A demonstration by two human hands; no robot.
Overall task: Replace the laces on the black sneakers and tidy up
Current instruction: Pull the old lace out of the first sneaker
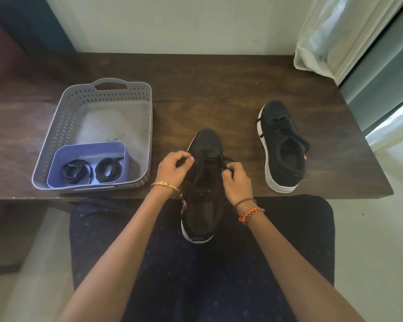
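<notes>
A black sneaker [201, 201] with a white sole lies toe-away, its heel on my lap and its toe over the table's front edge. My left hand [172, 169] has curled fingers on the left side of its lacing area. My right hand [236, 180] pinches a black lace [223, 160] at the right side of the eyelets. The second black sneaker [283, 147], laced, stands on the table to the right. Two coiled black laces [89, 170] lie in a small blue box [89, 149].
The blue box sits in the near corner of a grey perforated basket [68, 117] on the left of the dark wooden table [207, 89]. A white curtain [330, 38] hangs at the far right. My lap, in dark cloth, fills the foreground.
</notes>
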